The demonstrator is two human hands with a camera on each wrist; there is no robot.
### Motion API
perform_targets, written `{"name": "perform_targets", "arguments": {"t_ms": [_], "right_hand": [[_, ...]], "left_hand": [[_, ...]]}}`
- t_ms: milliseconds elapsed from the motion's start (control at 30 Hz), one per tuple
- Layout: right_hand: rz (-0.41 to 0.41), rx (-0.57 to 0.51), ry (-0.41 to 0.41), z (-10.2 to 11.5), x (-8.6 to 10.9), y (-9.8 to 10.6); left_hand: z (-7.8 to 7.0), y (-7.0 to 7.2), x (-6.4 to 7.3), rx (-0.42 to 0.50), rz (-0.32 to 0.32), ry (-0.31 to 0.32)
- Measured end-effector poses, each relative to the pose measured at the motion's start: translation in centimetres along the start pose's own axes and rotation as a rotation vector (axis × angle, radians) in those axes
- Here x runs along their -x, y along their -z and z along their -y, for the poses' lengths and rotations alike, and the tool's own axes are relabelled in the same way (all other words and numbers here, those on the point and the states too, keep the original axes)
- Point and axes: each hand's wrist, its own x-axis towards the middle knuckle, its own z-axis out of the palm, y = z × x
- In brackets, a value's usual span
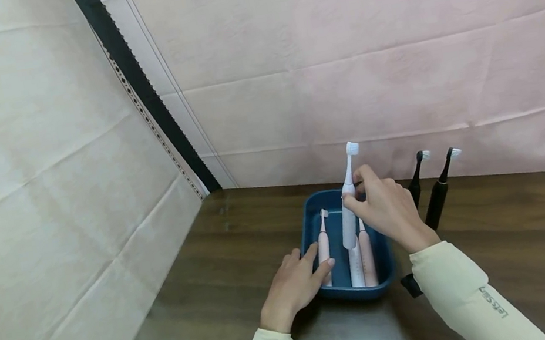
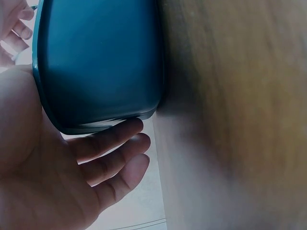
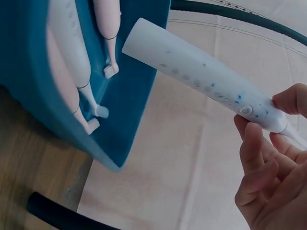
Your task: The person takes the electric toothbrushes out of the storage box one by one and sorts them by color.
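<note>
My right hand (image 1: pixel 388 208) pinches a white electric toothbrush (image 1: pixel 348 220) near its neck, head up, above a blue plastic bin (image 1: pixel 362 294). Blue specks mark its handle (image 3: pixel 201 72) in the right wrist view. Inside the bin lie a pink electric toothbrush (image 1: pixel 323 245) at the left, then a white one (image 1: pixel 356 272) and another pink one (image 1: pixel 367 259) side by side at the right. My left hand (image 1: pixel 293 284) holds the bin's left rim, thumb over the edge, with several fingers (image 2: pixel 112 165) along the outside in the left wrist view.
Two black electric toothbrushes (image 1: pixel 438 203) stand upright behind my right forearm, their lower ends partly hidden. Beneath everything is a brown wooden table (image 1: pixel 217 292). Pale cloth (image 1: pixel 341 64) hangs behind its back edge and along the left side.
</note>
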Motion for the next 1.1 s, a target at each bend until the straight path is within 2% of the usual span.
{"name": "perform_targets", "arguments": {"t_ms": [200, 567, 900, 1100], "right_hand": [[-0.049, -0.004, 0.01, -0.3, 0.6, 0.7], [-0.173, 0.027, -0.001, -1.6, 2.6, 3.2], [-0.193, 0.077, -0.064, -1.9, 2.9, 4.7], [-0.199, 0.118, -0.095, -2.9, 3.5, 5.7]], "left_hand": [[0.3, 0.2, -0.1, 0.018, -0.004, -0.009], [1.0, 0.4, -0.3, 0.023, -0.015, -0.022], [2.2, 1.1, -0.2, 0.008, -0.028, -0.038], [2.4, 1.4, -0.3, 0.002, -0.027, -0.03]]}}
